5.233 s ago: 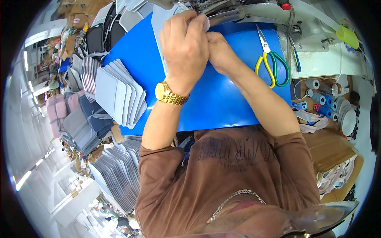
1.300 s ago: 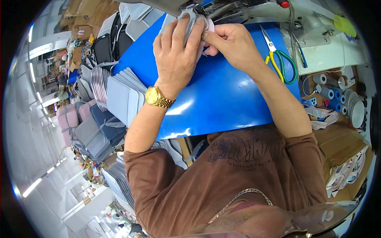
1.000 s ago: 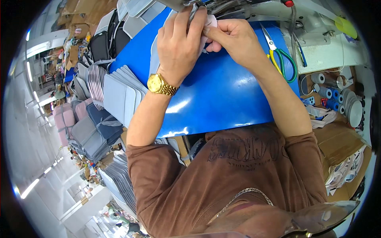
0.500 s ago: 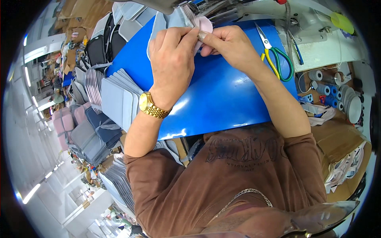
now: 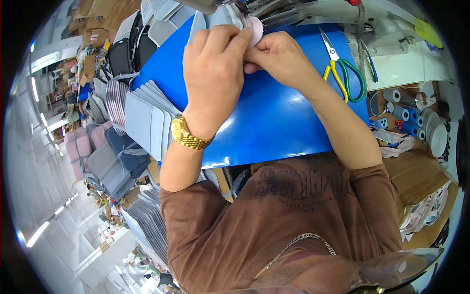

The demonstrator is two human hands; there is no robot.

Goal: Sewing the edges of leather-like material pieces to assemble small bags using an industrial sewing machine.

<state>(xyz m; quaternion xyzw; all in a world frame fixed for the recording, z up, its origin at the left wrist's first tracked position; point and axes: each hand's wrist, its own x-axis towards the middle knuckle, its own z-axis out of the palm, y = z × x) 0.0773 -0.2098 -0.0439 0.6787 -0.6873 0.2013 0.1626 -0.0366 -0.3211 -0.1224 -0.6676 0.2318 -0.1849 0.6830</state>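
Observation:
My left hand [image 5: 213,81] is closed on a grey fabric piece [image 5: 221,18] with striped folds, at the far edge of the blue work surface [image 5: 274,132]. Beside it, my right hand [image 5: 280,60] pinches at the lower end of a pale pink strip [image 5: 256,30] that lies against the fabric. Thumb and fingertips of both hands almost meet there, and the fingers of the left hand hide much of the fabric. Just beyond are metal parts of what looks like a sewing machine [image 5: 267,11].
Scissors [image 5: 338,68] with yellow and green handles lie blades-open to the right, near blue-handled snips [image 5: 369,61]. Thread spools [image 5: 404,112] fill a recess at right. Stacked grey fabric panels [image 5: 147,120] stand at left. An open cardboard box [image 5: 416,171] sits lower right.
Both hands have shifted slightly, the left one upward and closer over the fabric. My right fingers are more curled, and the pink strip stands a little higher. The grip stays on the fabric.

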